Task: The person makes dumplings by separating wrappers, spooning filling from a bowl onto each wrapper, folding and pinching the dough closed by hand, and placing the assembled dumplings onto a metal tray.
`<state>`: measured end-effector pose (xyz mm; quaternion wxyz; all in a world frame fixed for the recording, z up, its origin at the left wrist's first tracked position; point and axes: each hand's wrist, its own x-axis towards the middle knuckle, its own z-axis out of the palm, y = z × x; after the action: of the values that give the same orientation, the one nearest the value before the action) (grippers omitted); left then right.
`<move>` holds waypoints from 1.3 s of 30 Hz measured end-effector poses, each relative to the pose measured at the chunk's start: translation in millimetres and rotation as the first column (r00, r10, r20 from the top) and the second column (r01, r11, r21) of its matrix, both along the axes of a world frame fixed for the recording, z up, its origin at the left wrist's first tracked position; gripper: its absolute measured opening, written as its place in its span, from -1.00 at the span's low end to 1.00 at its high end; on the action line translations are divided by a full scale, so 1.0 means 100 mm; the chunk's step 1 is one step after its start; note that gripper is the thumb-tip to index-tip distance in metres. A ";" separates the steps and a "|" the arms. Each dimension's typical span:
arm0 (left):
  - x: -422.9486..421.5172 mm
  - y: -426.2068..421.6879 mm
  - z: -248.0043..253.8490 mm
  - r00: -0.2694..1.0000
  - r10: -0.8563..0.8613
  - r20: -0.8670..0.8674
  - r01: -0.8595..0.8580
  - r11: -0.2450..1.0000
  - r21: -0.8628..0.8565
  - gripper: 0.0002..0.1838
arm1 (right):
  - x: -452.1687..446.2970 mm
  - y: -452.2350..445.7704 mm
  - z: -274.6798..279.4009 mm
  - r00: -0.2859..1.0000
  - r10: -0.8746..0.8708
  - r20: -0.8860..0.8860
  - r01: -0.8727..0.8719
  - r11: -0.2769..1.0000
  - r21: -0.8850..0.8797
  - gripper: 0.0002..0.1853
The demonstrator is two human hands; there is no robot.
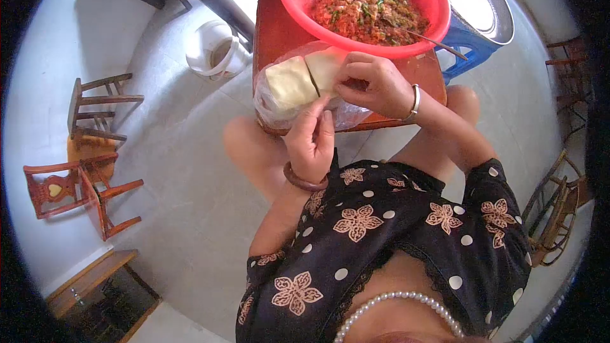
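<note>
Two stacks of square, pale yellow dough wrappers lie side by side on a clear plastic bag (270,109), the left stack (291,83) in plain sight and the right stack (323,67) partly covered by my fingers. My right hand (375,86), wearing a silver bangle, pinches the near right edge of the right stack. Just below it, my left hand (311,140), with a brown bangle, has thumb and forefinger drawn together at that stack's lower corner. How many sheets they grip is hidden. Behind them stands a red basin (295,0) of minced filling (375,9) with a metal utensil handle (445,47) sticking out.
The bag and basin rest on a reddish wooden seat (273,25) between my knees. A white bucket (216,51) stands on the floor to the left. At the right back, a metal sieve (502,6) sits on a blue stool (467,57). Small wooden chairs (95,194) line the left wall.
</note>
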<state>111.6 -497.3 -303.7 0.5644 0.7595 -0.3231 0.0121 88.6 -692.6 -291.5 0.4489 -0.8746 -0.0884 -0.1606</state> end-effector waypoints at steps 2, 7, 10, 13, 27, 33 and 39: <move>-0.01 0.00 -0.06 1.000 -0.001 0.001 0.001 1.000 0.016 -0.75 | -0.03 0.03 0.03 0.998 -0.066 -0.004 0.066 0.998 0.021 -0.91; -0.04 0.01 -0.04 0.995 -0.013 -0.097 0.018 0.998 0.054 -0.77 | -0.07 0.04 0.22 0.961 -0.242 0.131 0.235 0.970 0.070 -0.89; -0.04 0.03 -0.03 0.993 -0.006 -0.121 0.019 0.994 0.108 -0.78 | -0.02 -0.01 0.20 0.944 -0.291 0.155 0.271 0.953 0.136 -0.89; 0.05 0.03 0.00 0.979 0.014 -0.203 -0.010 1.000 0.021 -0.74 | 0.01 -0.03 0.29 0.972 -0.230 -0.040 0.223 0.863 0.453 -0.90; -0.16 -0.50 0.29 -0.040 -0.868 -0.495 -0.340 0.478 -0.810 -0.57 | -0.51 -0.23 0.42 0.912 0.190 -0.363 0.211 0.542 0.814 -0.79; -0.17 -0.53 0.30 0.048 -0.555 -0.831 -0.128 0.821 -0.556 -0.55 | -0.88 -0.45 0.03 0.902 -0.082 -0.425 0.344 0.730 0.590 -0.80; -0.11 -0.32 0.33 0.176 -0.514 -0.839 -0.009 0.852 -0.524 -0.64 | -1.03 -0.70 -0.15 0.844 -0.440 -0.308 0.536 0.652 0.537 -0.82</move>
<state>101.1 -529.3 -270.5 0.7787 0.3925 -0.0165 -0.4892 -14.2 -762.8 -306.6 0.6488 -0.6848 0.2403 -0.2289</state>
